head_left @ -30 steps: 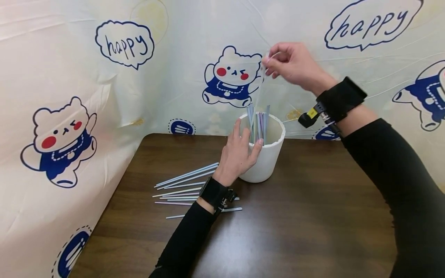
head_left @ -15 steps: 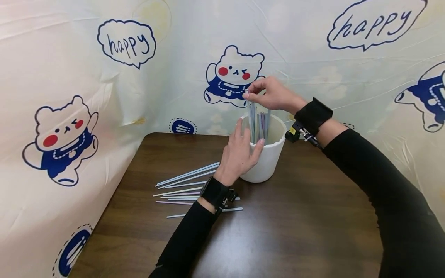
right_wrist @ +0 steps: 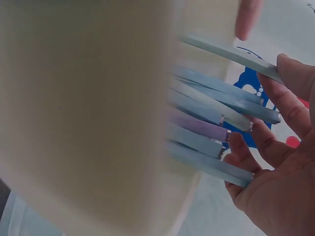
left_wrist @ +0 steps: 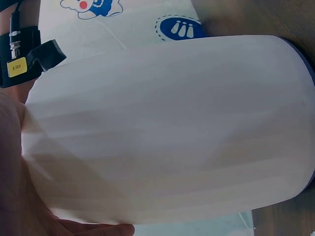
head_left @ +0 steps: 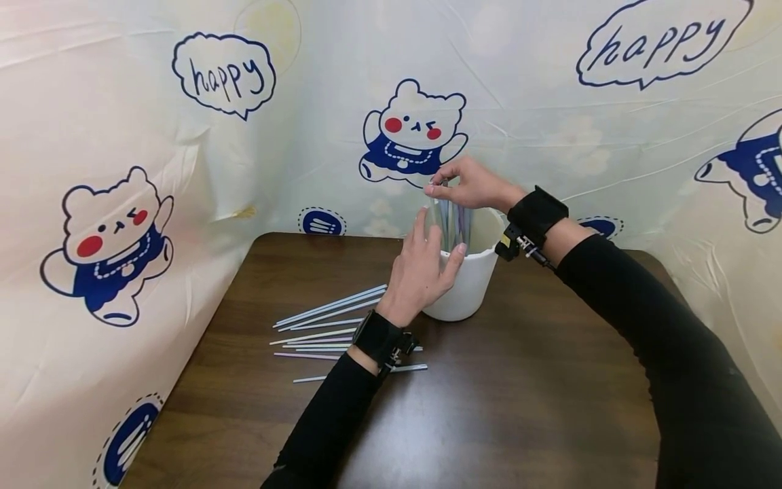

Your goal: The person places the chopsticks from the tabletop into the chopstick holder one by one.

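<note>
A white tapered bucket (head_left: 467, 292) stands upright on the table. My left hand (head_left: 415, 272) grips its near left side, fingers and thumb at the rim. The bucket wall fills most of the left wrist view. Above the opening, my right hand (head_left: 472, 186) pinches a pale straw (right_wrist: 231, 55) between thumb and forefinger. That straw's lower end is inside the bucket, hidden by the wall in the right wrist view. Several other straws (right_wrist: 197, 125), blue, whitish and purple with jagged ends, lean inside the bucket. Their tips are near or touching my right hand's other fingers.
Several straws (head_left: 330, 309) lie fanned on the brown wooden table (head_left: 519, 407), left of the bucket and partly under my left forearm. A printed cloth (head_left: 330, 88) with bears hangs behind and to the left. Each wrist wears a black camera strap (head_left: 537, 216).
My right hand has come down and slightly left with the pinched straw, from high above the bucket to just over its opening. The left hand has stayed on the bucket.
</note>
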Available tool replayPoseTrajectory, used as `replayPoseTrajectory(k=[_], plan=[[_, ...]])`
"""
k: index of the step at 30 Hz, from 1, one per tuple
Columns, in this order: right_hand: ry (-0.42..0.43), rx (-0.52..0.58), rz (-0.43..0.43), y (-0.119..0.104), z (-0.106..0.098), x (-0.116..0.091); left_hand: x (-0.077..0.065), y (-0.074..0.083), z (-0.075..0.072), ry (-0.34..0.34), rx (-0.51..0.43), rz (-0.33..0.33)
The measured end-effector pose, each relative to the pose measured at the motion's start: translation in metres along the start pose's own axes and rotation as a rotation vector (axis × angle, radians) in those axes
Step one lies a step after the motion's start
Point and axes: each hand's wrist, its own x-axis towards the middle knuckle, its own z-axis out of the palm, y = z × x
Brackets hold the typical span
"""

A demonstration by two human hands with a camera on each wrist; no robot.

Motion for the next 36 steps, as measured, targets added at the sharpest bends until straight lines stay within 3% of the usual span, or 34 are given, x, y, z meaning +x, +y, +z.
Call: replayPoseTrajectory(k=[17,22,30,36], plan=[[0.021,0.015,0.028,0.010,0.004,-0.004,-0.003,0.001,0.002,-0.024,-0.003,-0.016],[0.040,-0.005,0.093,0.010,-0.004,-0.009,-0.002,0.001,0.002,-0.015,-0.006,-0.013],[0.092,0.018,0.197,-0.005,-0.031,-0.052,0.000,0.000,-0.001,0.007,-0.019,0.000],[0.152,-0.056,0.183,-0.010,-0.008,-0.084,0.000,0.001,-0.001,0.012,-0.033,-0.004]])
